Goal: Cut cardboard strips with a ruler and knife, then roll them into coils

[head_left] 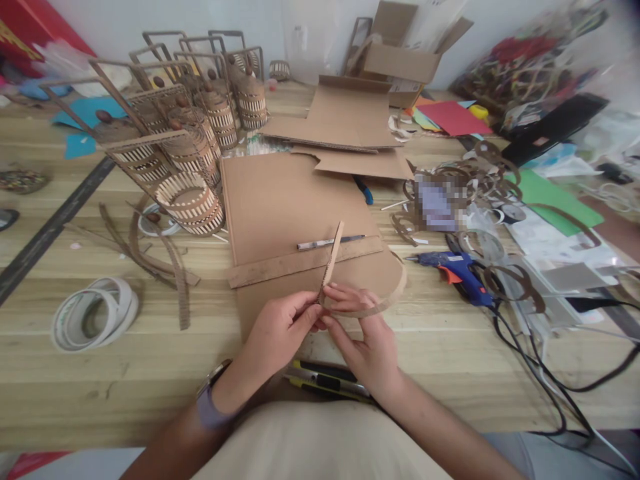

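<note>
A narrow cardboard strip is pinched between my two hands, one end sticking up and away from me. From my fingers the strip's other part seems to curl round to the right in a loop. My left hand, with a watch on its wrist, closes thumb and fingertips on the strip. Facing it, my right hand grips the strip at the same spot. Beneath them lie a large cardboard sheet, a flat cardboard strip and a pen.
Several lantern-like cardboard-and-stick baskets with tall handles stand back left. Tape rolls lie at left. A blue glue gun with cables is at right, by curled cardboard scraps. Utility knives rest near my body.
</note>
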The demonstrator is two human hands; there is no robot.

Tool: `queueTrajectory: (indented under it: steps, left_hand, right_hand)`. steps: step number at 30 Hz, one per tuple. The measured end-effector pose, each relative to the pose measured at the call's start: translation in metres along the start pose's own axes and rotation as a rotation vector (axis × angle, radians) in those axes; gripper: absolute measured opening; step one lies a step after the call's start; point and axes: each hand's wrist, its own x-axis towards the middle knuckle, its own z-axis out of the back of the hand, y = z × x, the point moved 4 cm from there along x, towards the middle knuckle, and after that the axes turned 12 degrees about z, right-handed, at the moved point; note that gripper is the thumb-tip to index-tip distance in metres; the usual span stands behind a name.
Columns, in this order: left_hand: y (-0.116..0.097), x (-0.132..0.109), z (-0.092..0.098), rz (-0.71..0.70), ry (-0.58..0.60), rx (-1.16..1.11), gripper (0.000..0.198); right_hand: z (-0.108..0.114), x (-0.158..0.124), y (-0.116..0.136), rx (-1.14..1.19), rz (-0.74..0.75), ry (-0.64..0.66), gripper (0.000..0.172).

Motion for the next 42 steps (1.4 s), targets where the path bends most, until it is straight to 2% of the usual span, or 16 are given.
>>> queueTrajectory:
  steps: [5,12,17,24,29,31,35,37,42]
  left_hand:
    - [-0.002,-0.004,0.0,-0.023,-0.032,0.053,0.026]
    - [-0.001,-0.002,-0.002,0.021,0.007,0.004,0.023]
    - [0.004,0.001,-0.003,0.056,0.029,-0.057,0.025]
    - [0.005,0.001,-0.003,0.039,-0.02,0.034,0.027]
    - [0.005,0.001,-0.004,0.029,0.001,0.0,0.026]
    - [0.003,0.0,-0.004,0.031,0.02,-0.032,0.027]
    - [0.0,-0.001,-0.004,0.06,0.059,-0.08,0.026]
    - [0.001,-0.001,-0.005,0.078,0.067,-0.102,0.025]
    - [0.004,0.001,-0.005,0.053,0.072,-0.123,0.027]
  right_hand:
    - [0.001,-0.001,0.001,-0.089,0.071,0.008,0.019]
    - [0.007,-0.003,-0.006,-0.052,-0.09,-0.009,0.019]
    - [0.003,-0.003,-0.003,-0.044,-0.029,0.034,0.021]
    - [0.0,0.0,-0.001,-0.106,0.037,0.021,0.011]
    - [0.001,-0.001,0.001,-0.098,0.064,-0.014,0.013]
    - [0.002,-0.002,-0.001,-0.066,0.028,-0.022,0.014]
    - [0.004,-0.007,-0.01,0.061,-0.187,-0.053,0.011]
    - [0.005,-0.009,-0.012,0.095,-0.246,-0.074,0.009]
    - [0.004,-0.005,-0.006,0.035,-0.137,-0.033,0.009]
